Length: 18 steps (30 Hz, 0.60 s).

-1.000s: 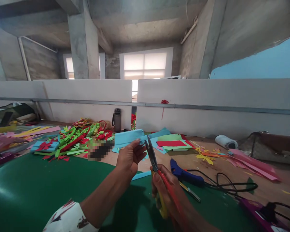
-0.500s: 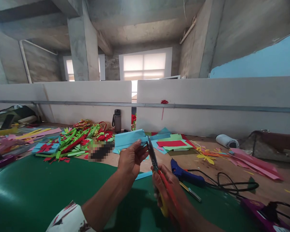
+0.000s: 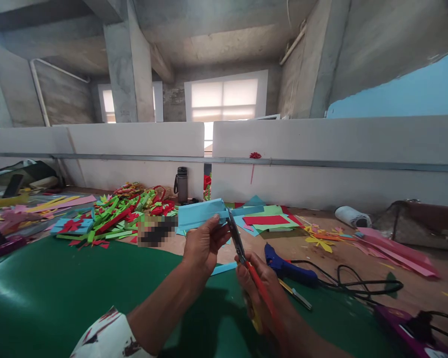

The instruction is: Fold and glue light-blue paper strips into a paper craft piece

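My left hand (image 3: 205,243) pinches the lower right part of a folded sheet of light blue paper (image 3: 199,214), held up above the table. My right hand (image 3: 259,281) grips a pair of scissors (image 3: 236,236) with red and yellow handles. The blades point up and lie at the right edge of the blue paper; how far they are parted is hard to see. A narrow blue paper strip (image 3: 224,268) rests on the green mat (image 3: 97,288) below my hands.
Right of my hands lie a blue glue gun (image 3: 289,268) with a looped cord, a cutter knife (image 3: 296,296) and a purple power strip (image 3: 406,325). A heap of green and red paper pieces (image 3: 127,214) is at left, near a dark bottle (image 3: 182,185). Coloured sheets (image 3: 269,221) lie behind.
The scissors and both hands stay almost in place at the paper's right edge. The whole view has shifted very slightly.
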{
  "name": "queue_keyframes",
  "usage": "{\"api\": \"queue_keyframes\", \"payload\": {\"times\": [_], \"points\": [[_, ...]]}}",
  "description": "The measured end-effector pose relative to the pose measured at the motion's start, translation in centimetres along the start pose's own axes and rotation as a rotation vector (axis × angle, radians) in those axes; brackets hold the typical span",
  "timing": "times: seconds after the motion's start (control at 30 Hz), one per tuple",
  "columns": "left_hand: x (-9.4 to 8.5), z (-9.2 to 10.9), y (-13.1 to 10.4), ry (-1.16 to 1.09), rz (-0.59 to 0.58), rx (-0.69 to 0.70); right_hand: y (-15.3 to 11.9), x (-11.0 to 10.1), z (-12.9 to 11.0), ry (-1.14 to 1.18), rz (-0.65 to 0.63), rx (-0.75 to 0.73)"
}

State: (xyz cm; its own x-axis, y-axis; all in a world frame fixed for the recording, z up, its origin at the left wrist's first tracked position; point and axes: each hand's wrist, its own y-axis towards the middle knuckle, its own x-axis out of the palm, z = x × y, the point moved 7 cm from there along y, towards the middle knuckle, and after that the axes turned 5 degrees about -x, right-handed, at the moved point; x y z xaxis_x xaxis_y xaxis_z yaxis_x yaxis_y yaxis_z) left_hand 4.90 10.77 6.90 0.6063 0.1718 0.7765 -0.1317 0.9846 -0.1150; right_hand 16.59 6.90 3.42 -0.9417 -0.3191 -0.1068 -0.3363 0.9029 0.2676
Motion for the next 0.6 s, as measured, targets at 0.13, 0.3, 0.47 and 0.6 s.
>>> {"api": "queue_keyframes", "payload": {"times": [0.13,0.3,0.47,0.6], "points": [[0.03,0.04,0.09,-0.003,0.000,-0.001,-0.09,0.08,0.24,0.031,-0.013,0.001],[0.00,-0.04,0.09,-0.011,-0.016,0.000,-0.18,0.06,0.27,0.030,-0.004,-0.019],[0.01,-0.11,0.16,-0.011,-0.026,-0.003,-0.09,0.15,0.50,0.035,-0.026,-0.013],[-0.03,-0.07,0.20,-0.007,-0.023,-0.008,0.06,-0.08,0.61,0.015,-0.015,-0.006]]}}
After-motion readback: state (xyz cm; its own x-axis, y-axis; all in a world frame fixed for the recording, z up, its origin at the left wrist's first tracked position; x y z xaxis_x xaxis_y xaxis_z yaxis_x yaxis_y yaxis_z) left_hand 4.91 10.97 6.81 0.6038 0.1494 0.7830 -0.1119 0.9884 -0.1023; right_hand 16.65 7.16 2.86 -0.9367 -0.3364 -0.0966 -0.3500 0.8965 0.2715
